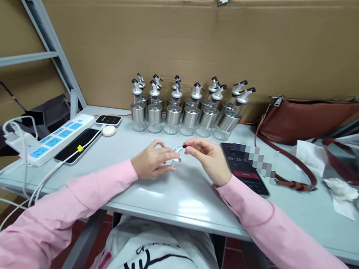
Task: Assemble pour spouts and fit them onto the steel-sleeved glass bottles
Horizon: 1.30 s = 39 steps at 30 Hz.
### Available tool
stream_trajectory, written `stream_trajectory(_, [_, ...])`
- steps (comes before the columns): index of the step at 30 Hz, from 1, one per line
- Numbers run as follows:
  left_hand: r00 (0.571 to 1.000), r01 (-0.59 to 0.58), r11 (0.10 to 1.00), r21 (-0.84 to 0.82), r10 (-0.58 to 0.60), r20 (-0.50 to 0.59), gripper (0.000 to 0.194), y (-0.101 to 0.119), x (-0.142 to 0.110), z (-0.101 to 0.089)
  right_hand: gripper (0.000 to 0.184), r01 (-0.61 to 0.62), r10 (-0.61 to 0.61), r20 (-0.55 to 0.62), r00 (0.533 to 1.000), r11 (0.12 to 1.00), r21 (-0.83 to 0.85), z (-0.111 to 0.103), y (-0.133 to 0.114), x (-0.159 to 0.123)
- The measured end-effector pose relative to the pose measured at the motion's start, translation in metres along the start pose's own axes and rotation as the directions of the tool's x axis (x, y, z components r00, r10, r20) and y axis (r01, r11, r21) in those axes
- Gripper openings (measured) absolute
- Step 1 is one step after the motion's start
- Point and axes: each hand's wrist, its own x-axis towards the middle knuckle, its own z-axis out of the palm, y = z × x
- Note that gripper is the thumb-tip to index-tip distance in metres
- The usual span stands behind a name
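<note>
Between the fingers of my left hand (156, 160) is a small silver pour spout (177, 156), held low above the table. My right hand (209, 158) pinches a small black piece (184, 146) at the spout's upper tip, probably its flap; whether the two are joined I cannot make out. Behind my hands stand several glass oil bottles (173, 114) with steel bands, in two rows. Each one I can see clearly bears a silver spout with a black flap, like the piece in my fingers.
A white power strip (42, 152), a phone (74, 150) and cables lie on the left. Right of my hand is a larger phone (250, 184) showing a timer. Farther right are a brown bag (307, 120) and crumpled tissue (341, 193). Cardboard (167, 25) walls off the table's back.
</note>
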Motion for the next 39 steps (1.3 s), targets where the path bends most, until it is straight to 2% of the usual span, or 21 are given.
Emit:
stream_trajectory(5, [1.0,-0.013,1.0,-0.01,0.013,0.019,0.028,0.0025,0.001,-0.001,0.028,0.053,-0.054,-0.042,0.998,0.999,-0.006,0.002,0.0005,-0.0018])
stream_trajectory(8, [0.998,0.026,1.0,-0.016,-0.025,0.06,0.029,0.002,0.0003,-0.0013,0.028,0.09,-0.091,-0.044,0.995,0.996,-0.028,0.0028,0.0001,-0.003])
stream_trajectory(11, [0.995,0.055,0.998,-0.024,-0.053,0.082,0.029,0.0012,0.0,-0.0016,0.022,0.19,-0.195,-0.045,0.98,0.976,-0.106,0.0024,-0.0012,-0.004])
stream_trajectory(14, [0.998,0.042,0.999,-0.02,-0.041,0.056,0.029,0.0015,0.0003,-0.0016,0.013,0.304,-0.313,-0.014,0.95,0.93,-0.208,0.0017,-0.0023,-0.0045])
stream_trajectory(17, [1.0,0.018,1.0,-0.022,-0.017,0.026,0.028,0.0023,0.0005,-0.0012,0.01,0.344,-0.354,0.009,0.935,0.9,-0.269,0.0016,-0.0021,-0.0047])
stream_trajectory(25, [0.993,0.069,0.997,-0.034,-0.065,0.101,0.03,0.0019,-0.0009,-0.0007,0.025,0.236,-0.243,-0.058,0.968,0.966,-0.102,0.0023,0.0019,-0.004])
stream_trajectory(34, [1.0,-0.018,1.0,0.002,0.018,0.015,0.027,0.0035,0.001,-0.0012,0.018,0.272,-0.29,-0.07,0.955,0.943,-0.19,0.0044,0.0015,-0.006])
stream_trajectory(39, [0.999,-0.04,0.999,0.012,0.04,0.003,0.027,0.0038,0.0019,-0.0019,0.023,0.184,-0.191,-0.067,0.979,0.979,-0.091,0.0027,-0.001,-0.0051])
